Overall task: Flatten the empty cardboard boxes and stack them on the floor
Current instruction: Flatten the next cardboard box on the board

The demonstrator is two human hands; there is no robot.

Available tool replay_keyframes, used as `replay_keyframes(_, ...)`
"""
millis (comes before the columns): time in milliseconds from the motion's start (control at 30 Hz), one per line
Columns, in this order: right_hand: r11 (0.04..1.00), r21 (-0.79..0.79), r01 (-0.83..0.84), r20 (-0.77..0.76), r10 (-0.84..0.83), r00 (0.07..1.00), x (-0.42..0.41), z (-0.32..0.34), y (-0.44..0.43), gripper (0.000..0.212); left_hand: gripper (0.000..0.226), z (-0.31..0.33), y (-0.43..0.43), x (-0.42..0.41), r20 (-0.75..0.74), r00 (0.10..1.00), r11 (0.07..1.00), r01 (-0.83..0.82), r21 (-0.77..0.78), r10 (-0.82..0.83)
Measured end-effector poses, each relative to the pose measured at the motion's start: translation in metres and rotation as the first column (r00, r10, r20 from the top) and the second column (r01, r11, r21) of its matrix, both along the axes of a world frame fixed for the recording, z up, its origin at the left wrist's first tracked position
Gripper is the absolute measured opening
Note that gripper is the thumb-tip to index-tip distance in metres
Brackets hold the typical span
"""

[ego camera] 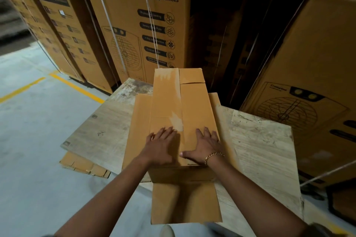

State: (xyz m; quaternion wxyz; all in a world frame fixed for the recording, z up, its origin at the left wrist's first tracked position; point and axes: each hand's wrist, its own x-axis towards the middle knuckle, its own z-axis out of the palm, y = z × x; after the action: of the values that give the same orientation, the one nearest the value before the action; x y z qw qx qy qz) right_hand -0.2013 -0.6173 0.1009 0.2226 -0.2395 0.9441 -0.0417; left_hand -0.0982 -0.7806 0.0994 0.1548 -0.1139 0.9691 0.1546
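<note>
A plain brown cardboard box (192,106) lies lengthwise on a worn wooden board (260,144), its flaps spread out at the near and far ends. My left hand (161,146) presses flat on the box's top panel, fingers straight. My right hand (204,146), with a gold bracelet on the wrist, presses flat beside it, thumb stretched toward the left hand. Another flattened piece of cardboard (82,165) sticks out from under the board's left edge on the floor.
Tall printed appliance cartons (146,17) stand strapped in rows behind the board and to the right (312,82). A grey concrete floor (38,121) with yellow lines (77,86) lies to the left. A dark gap separates the cartons straight ahead.
</note>
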Motion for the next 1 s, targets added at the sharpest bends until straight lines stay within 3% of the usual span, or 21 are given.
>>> replay_keyframes(133, 1.000, -0.018, -0.022, 0.011, 0.022, 1.000, -0.003, 0.011, -0.004, 0.109, 0.115, 0.012, 0.000, -0.028, 0.194, 0.981, 0.998, 0.030, -0.062, -0.018)
replay_keyframes(300, 0.960, -0.275, -0.050, -0.026, 0.044, 0.999, -0.012, 0.045, 0.011, 0.075, 0.106, 0.028, 0.013, -0.036, 0.164, 0.986, 0.933, 0.087, -0.348, -0.030)
replay_keyframes(367, 0.919, -0.394, 0.023, 0.054, -0.002, 0.999, -0.021, 0.047, 0.024, 0.075, 0.099, 0.035, 0.017, -0.033, 0.076, 0.996, 0.895, 0.074, -0.440, -0.045)
replay_keyframes(467, 0.852, -0.513, 0.107, 0.141, -0.039, 0.989, -0.029, 0.047, 0.038, 0.077, 0.074, 0.034, 0.031, -0.011, -0.293, 0.949, 0.854, -0.056, -0.518, -0.115)
replay_keyframes(567, 0.719, -0.658, 0.224, 0.262, -0.060, 0.963, -0.036, 0.050, 0.050, 0.079, 0.057, 0.010, 0.041, 0.029, -0.602, 0.784, 0.881, -0.169, -0.441, -0.151)
replay_keyframes(667, 0.598, -0.739, 0.311, 0.297, -0.125, 0.947, -0.045, 0.050, 0.064, 0.049, 0.039, -0.011, 0.053, 0.068, -0.713, 0.691, 0.915, -0.204, -0.348, -0.117)
replay_keyframes(733, 0.549, -0.757, 0.354, 0.295, -0.195, 0.935, -0.048, 0.053, 0.073, 0.036, 0.025, -0.020, 0.069, 0.090, -0.699, 0.709, 0.935, -0.178, -0.306, -0.094)
replay_keyframes(800, 0.547, -0.754, 0.364, 0.292, -0.218, 0.931, -0.045, 0.058, 0.079, 0.035, 0.023, -0.033, 0.079, 0.109, -0.592, 0.804, 0.962, -0.109, -0.249, -0.061)
replay_keyframes(900, 0.595, -0.724, 0.350, 0.263, -0.231, 0.937, -0.038, 0.060, 0.085, 0.032, 0.057, -0.051, 0.077, 0.125, -0.293, 0.956, 0.995, -0.032, -0.094, 0.003)
replay_keyframes(933, 0.612, -0.709, 0.350, 0.257, -0.238, 0.937, -0.037, 0.059, 0.086, 0.034, 0.063, -0.052, 0.074, 0.125, -0.250, 0.967, 0.998, -0.054, -0.025, 0.046)
replay_keyframes(1000, 0.664, -0.666, 0.341, 0.242, -0.241, 0.940, -0.033, 0.062, 0.089, 0.039, 0.055, -0.048, 0.066, 0.115, -0.307, 0.923, 0.972, -0.205, 0.119, 0.232)
